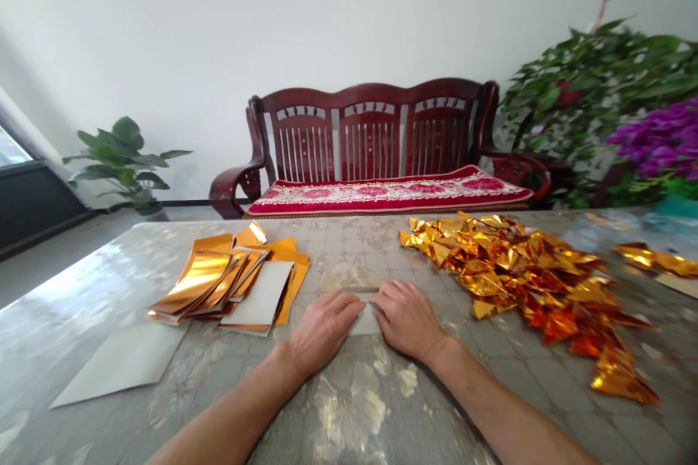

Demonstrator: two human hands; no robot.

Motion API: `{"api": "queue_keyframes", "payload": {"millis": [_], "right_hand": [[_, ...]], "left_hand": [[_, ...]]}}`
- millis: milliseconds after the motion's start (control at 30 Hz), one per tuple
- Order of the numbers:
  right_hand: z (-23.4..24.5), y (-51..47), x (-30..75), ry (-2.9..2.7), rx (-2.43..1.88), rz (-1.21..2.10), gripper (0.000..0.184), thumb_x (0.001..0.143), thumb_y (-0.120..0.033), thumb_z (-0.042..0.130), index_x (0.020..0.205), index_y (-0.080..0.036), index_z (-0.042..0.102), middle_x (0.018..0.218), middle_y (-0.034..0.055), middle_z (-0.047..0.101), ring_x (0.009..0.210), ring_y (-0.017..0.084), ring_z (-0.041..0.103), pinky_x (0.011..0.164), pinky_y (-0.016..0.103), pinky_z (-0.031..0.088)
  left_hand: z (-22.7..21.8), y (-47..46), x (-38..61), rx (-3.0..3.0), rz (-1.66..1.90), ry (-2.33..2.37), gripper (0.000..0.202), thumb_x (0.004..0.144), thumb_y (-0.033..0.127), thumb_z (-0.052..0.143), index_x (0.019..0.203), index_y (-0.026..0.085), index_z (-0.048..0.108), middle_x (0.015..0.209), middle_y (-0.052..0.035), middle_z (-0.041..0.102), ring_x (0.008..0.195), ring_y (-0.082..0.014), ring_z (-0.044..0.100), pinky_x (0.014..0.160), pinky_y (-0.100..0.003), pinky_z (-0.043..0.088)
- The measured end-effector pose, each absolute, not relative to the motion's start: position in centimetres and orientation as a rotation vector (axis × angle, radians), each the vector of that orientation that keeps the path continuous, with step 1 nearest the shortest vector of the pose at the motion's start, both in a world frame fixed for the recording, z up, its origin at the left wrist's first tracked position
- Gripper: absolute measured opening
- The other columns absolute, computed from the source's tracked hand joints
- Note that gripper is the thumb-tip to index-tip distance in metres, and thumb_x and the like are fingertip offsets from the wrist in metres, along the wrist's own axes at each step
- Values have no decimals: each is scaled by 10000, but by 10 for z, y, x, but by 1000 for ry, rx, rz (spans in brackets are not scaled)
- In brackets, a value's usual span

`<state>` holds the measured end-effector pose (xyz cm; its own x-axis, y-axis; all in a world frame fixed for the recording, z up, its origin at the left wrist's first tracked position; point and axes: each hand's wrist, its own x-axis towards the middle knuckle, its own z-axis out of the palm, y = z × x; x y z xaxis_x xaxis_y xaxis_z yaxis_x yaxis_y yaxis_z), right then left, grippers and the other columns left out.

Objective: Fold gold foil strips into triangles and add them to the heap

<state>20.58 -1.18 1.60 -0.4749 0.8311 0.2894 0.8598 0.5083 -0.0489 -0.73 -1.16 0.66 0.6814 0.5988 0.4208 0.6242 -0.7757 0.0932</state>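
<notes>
A small pale sheet of paper (pixel 364 321) lies at the middle of the table, mostly covered by my hands. My left hand (pixel 328 325) grips its left part, fingers together and thumb near the centre. From the other side my right hand (pixel 406 318) holds the right part with curled fingers. The far edge of the paper appears turned up under the fingertips, though most of it is hidden. Left of my hands is a loose stack of gold foil paper (pixel 218 276), with a white-backed sheet (pixel 262 294) on it. Many folded gold foil pieces (pixel 523 269) are heaped on the right.
The patterned table (pixel 349 407) spans the foreground. A single pale sheet (pixel 123 363) lies at its left. Clear plastic (pixel 605 229) and more foil (pixel 654 259) lie at the far right. Beyond stand a wooden bench (pixel 371 134), a potted plant (pixel 123 163) and purple flowers (pixel 657 138).
</notes>
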Motion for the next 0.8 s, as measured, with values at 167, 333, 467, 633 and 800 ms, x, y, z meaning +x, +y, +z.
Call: {"api": "queue_keyframes", "payload": {"millis": [167, 333, 467, 633, 800], "right_hand": [[28, -12, 215, -2548, -1410, 23, 229, 795, -401, 704, 947, -231, 686, 998, 49, 612, 991, 224, 525, 830, 337, 363], [32, -11, 225, -2647, -1309, 51, 249, 794, -339, 696, 1016, -228, 675, 1042, 53, 614, 980, 220, 533, 817, 326, 385], [29, -11, 221, -2643, -1310, -19, 136, 887, -293, 597, 968, -214, 674, 1010, 58, 624, 966, 210, 544, 809, 318, 391], [28, -10, 221, -2600, -1310, 21, 163, 918, -341, 572, 950, -225, 681, 980, 43, 633, 949, 203, 557, 804, 316, 394], [29, -6, 232, -2544, -1264, 185, 434, 750, -412, 758, 1129, -236, 642, 1076, 37, 652, 1008, 221, 558, 872, 324, 395]], "left_hand": [[12, -16, 1, -2795, -438, -1214, 286, 934, 402, 576, 1148, 217, 618, 1122, -64, 662, 1025, -240, 589, 924, -379, 476], [21, -16, 1, -2817, -368, -1251, 405, 891, 523, 599, 1158, 220, 628, 1144, -79, 663, 1054, -259, 592, 927, -390, 463], [26, -15, 0, -2827, -318, -1297, 307, 876, 389, 636, 1141, 236, 646, 1084, -61, 691, 1015, -253, 615, 907, -377, 451], [24, -13, -2, -2816, -328, -1370, 230, 873, 198, 576, 1078, 238, 670, 1040, -47, 711, 998, -228, 631, 903, -356, 436], [21, -12, 0, -2764, -400, -1421, 174, 953, 292, 516, 950, 222, 675, 917, -38, 716, 901, -207, 648, 848, -333, 435]]}}
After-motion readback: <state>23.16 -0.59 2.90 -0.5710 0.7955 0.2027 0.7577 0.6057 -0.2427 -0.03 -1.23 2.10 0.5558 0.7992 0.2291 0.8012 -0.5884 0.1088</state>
